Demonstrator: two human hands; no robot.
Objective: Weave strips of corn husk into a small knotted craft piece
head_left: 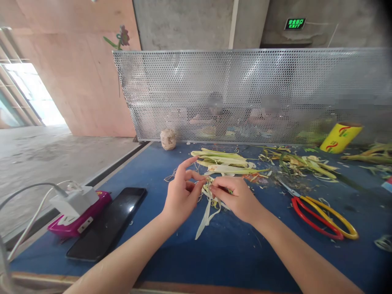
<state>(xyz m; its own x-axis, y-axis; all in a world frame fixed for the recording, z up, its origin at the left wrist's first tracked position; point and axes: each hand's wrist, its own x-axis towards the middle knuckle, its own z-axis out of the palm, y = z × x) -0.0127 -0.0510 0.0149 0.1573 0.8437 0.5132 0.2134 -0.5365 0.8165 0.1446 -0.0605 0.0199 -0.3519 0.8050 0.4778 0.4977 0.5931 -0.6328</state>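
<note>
Your left hand (179, 195) has its thumb and a bent finger pinched together on the pale strip (203, 220), while the index finger pokes out towards the bundle of husks (225, 158). Your right hand (241, 200) is pinched on the same bit, fingertips right beside the left ones, so both grips are narrow. Can't tell exactly how the strip runs between your fingers, but it's over the middle of the blue tabletop (220, 255), with loose ends dangling below your fingertips.

Just past your hands is that husk bundle, lying sideways, and to its right there's a messy pile of green-and-yellow scraps (306, 165). Scissors (324, 216) with one red and one yellow handle loop are off to your right, tips pointing at the scraps. On your left, a black phone (107, 224) lies beside a magenta power strip (94, 208) with a white charger (75, 200) in it. Farther back, a yellow roll (341, 138) leans near the perforated metal panel (245, 81).
</note>
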